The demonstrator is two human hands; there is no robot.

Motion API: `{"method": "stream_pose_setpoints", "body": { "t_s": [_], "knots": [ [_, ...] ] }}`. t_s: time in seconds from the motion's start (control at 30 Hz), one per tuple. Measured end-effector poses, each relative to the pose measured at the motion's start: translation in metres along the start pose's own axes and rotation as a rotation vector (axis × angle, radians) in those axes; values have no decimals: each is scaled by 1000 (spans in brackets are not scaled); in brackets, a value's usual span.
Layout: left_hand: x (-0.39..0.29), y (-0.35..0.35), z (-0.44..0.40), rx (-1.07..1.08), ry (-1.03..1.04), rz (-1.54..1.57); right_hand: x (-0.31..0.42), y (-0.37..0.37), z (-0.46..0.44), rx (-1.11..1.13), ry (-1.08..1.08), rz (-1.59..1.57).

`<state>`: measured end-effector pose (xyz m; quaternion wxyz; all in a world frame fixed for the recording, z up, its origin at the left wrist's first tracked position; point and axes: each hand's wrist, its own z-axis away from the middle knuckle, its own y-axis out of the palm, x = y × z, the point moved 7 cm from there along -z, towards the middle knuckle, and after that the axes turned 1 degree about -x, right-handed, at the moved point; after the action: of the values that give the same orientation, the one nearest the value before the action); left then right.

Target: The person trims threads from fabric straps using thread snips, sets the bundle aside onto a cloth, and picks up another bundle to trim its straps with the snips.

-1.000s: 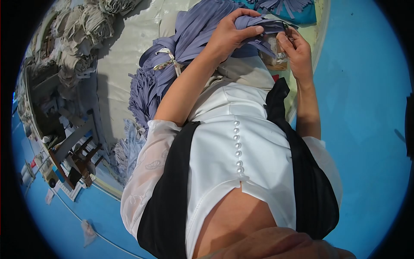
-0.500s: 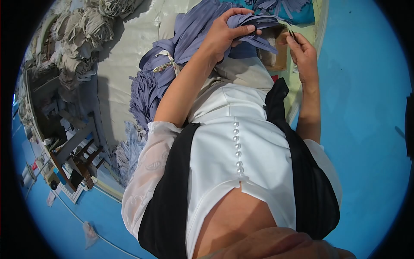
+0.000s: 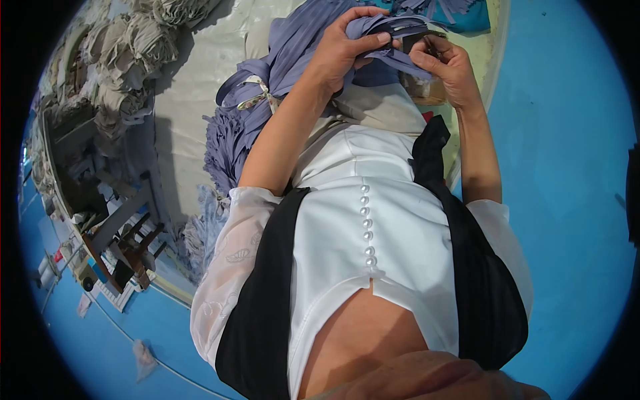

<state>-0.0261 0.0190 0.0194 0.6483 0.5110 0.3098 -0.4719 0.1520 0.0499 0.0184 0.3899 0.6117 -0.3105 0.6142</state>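
Observation:
My left hand (image 3: 347, 50) grips a fold of blue-purple fabric strips (image 3: 297, 43) between thumb and fingers. These strips belong to a long bundle lying over my lap, bound by a patterned cloth tie (image 3: 259, 97). My right hand (image 3: 450, 67), fingers curled, is close beside the strip ends. In it is a small dark pointed tool (image 3: 437, 41) that looks like thread snips, mostly covered by the fingers. Frayed ends of more blue-purple strips (image 3: 227, 143) hang at my left side.
Piles of grey-beige fabric bundles (image 3: 143, 40) lie at the upper left on a pale sheet (image 3: 200, 87). A teal cloth (image 3: 467, 17) is at the top right, near a pale yellow edge (image 3: 497, 60). Wooden furniture (image 3: 127, 233) stands left, above the blue floor (image 3: 567, 167).
My right hand has moved left and slightly up, closer to my left hand and the strip ends. My left hand keeps its grip on the fabric, nearly unmoved.

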Motion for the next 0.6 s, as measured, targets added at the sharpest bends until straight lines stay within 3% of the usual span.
{"method": "stream_pose_setpoints", "body": {
  "t_s": [0.17,0.27,0.37,0.57,0.6],
  "knots": [
    [7,-3,-5,-29,-8,-124,14,-2,-1,-61,-22,98],
    [9,3,-4,37,-65,-223,40,-2,4,-176,-331,527],
    [14,7,-8,16,-110,-169,60,2,9,-220,-443,585],
    [9,6,-9,-31,-101,-175,65,0,21,-155,-341,539],
    [9,6,-9,-31,-88,-173,61,-1,23,-75,-246,474]
  ]
}}
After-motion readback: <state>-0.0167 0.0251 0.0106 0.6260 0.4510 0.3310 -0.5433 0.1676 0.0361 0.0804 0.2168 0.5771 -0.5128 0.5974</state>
